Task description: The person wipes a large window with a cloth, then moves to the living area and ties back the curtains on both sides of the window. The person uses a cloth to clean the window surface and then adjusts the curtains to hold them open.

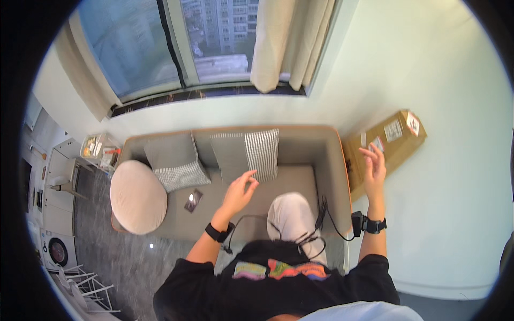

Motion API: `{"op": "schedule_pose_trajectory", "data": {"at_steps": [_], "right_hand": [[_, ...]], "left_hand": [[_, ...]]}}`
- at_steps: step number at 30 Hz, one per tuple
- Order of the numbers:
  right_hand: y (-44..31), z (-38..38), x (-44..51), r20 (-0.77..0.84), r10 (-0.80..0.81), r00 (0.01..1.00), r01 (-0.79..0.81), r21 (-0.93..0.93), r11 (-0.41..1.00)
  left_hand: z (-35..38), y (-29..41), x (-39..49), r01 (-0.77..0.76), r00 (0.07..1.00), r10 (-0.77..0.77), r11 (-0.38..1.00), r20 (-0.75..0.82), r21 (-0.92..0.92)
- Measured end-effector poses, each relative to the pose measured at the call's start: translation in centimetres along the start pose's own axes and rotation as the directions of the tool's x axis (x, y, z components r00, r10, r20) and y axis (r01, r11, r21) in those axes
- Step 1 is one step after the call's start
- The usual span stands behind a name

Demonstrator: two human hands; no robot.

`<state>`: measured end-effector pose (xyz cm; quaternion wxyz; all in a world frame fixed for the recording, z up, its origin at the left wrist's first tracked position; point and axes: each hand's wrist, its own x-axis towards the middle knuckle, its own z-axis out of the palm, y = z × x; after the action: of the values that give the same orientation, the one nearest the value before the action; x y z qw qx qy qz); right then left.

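My left hand (239, 194) hangs in the air above the seat of a grey sofa (299, 182), with nothing in it and its fingers apart. Just beyond it leans a cushion (245, 156) with a striped side. My right hand (375, 170), also bare, is raised beside the sofa's right arm. Behind it a tall cardboard box (395, 136) bearing labels leans by the wall; whether the fingers touch it, I cannot tell. Black straps with small devices circle both wrists, and a black cable (322, 214) crosses my lap. One knee (295, 212) rests over the sofa seat.
A smartphone (193, 200) lies on the seat, near a second grey cushion (176, 162) and a round pale cushion (138, 196). Left of the sofa stands a white storage cart (98, 150). Curtains (277, 44) hang at the window. Farther left are a washing machine (58, 250) and a white folding rack (90, 291).
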<state>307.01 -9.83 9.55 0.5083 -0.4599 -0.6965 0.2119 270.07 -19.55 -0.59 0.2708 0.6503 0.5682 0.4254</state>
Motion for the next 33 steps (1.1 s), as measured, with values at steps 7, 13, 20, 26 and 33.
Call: {"op": "schedule_pose_trajectory", "data": {"at_steps": [7,13,20,26,33], "right_hand": [[7.4,9.4,20.2,0.083,-0.069,0.994,0.041,0.309,0.95],[7.9,15.4,32.8,-0.027,-0.025,0.999,0.033,0.351,0.936],[3.3,17.8,40.9,-0.058,-0.063,0.996,0.079,0.343,0.936],[-0.2,18.9,46.8,-0.13,-0.028,0.991,0.057,0.226,0.973],[-3.1,23.4,45.8,0.167,-0.257,0.952,0.254,0.04,0.966]], "left_hand": [[-1.1,2.0,22.7,-0.227,0.921,0.221,0.974,-0.319,0.021],[-2.3,5.8,32.9,-0.121,0.9,0.134,0.991,-0.416,0.056],[-7.4,10.7,39.9,-0.102,0.885,0.127,0.992,-0.448,0.078],[-13.3,16.0,49.5,-0.206,0.864,0.234,0.972,-0.445,0.11],[-12.5,21.1,56.4,-0.263,0.962,0.233,0.934,-0.146,-0.241]]}}
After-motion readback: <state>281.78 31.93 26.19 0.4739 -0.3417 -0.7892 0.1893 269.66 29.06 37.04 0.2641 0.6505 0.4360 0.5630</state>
